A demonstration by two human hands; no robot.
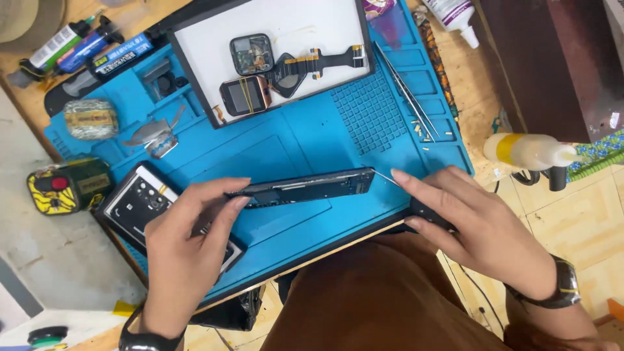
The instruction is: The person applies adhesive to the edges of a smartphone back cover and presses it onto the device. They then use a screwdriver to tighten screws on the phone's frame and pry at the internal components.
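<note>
My left hand (185, 244) grips the left end of an opened black phone (305, 186), held on its edge above the blue repair mat (279, 146). My right hand (478, 224) holds a thin black-handled tool (416, 203) whose metal tip touches the phone's right end. A black phone back cover (140, 203) lies on the mat under my left hand.
A white tray (279, 39) at the back holds two small watch bodies and a flex cable. Tweezers (406, 94) and tiny screws lie on the mat's right side. Bottles (530, 151), tubes (71, 42), a tape roll (91, 119) and a yellow-black device (65, 185) surround the mat.
</note>
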